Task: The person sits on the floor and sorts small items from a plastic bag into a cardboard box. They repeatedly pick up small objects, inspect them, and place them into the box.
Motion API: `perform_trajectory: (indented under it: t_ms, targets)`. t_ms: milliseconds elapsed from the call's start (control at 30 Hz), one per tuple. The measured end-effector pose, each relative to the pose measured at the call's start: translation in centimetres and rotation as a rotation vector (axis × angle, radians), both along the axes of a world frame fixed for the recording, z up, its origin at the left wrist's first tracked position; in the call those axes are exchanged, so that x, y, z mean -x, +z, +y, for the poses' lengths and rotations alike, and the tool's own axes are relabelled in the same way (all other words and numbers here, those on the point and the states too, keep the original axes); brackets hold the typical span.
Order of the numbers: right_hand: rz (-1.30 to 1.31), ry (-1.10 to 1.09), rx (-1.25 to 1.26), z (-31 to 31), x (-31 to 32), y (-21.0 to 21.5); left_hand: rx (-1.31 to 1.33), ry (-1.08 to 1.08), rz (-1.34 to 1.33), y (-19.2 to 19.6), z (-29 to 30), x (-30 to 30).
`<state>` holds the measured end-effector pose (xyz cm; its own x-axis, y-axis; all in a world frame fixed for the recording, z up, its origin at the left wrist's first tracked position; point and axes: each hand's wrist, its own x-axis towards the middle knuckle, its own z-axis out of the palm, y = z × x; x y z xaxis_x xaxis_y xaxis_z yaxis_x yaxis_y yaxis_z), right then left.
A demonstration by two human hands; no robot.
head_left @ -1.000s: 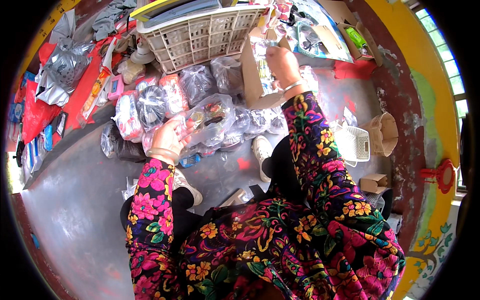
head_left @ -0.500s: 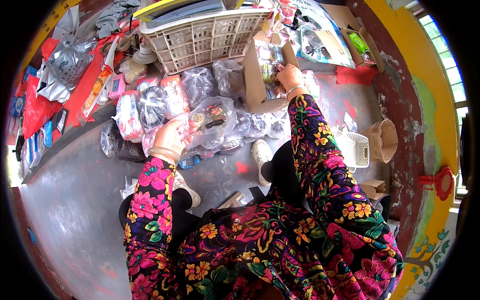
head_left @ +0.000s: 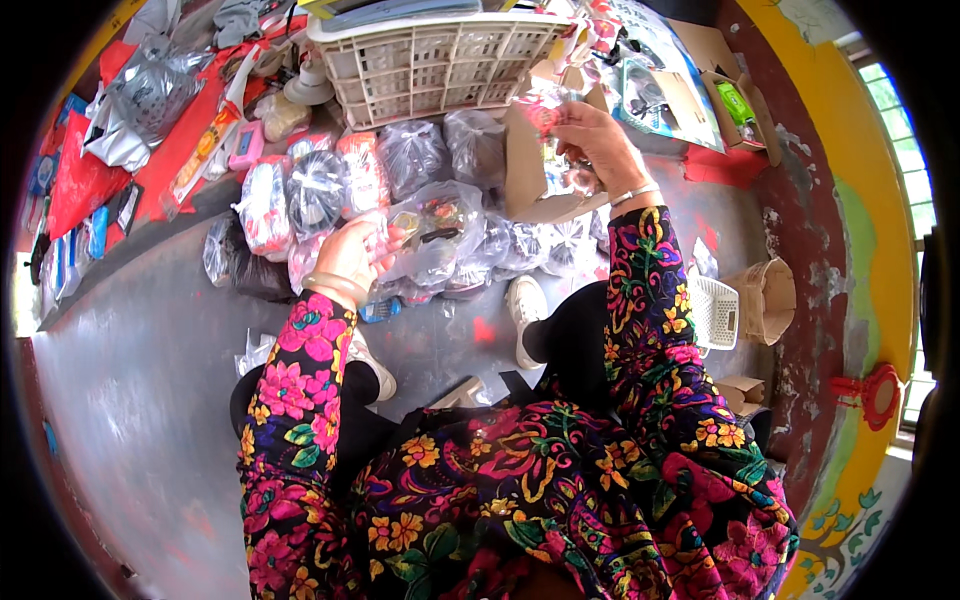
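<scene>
With my left hand (head_left: 348, 256) I grasp the clear plastic bag (head_left: 440, 228), left of the cardboard box (head_left: 526, 170); over this box my right hand (head_left: 606, 150) is half curled, whether holding something I cannot tell.

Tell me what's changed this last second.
The right hand, curled at the box's right side half a second ago, now stretches its fingers left over it; a reddish packet has come into view beside them, whether in its grip I can't tell. The left hand stays at the clear bag.
</scene>
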<state>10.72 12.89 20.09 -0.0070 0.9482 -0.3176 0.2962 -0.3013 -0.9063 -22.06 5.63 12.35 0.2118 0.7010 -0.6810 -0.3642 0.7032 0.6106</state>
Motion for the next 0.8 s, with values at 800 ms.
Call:
perform_trajectory:
  t_ms: [800]
  targets:
    - [-0.83,0.904,-0.334,-3.3,16.7,-13.4,-0.014,0.011,0.019,0.1,-0.2,0.3]
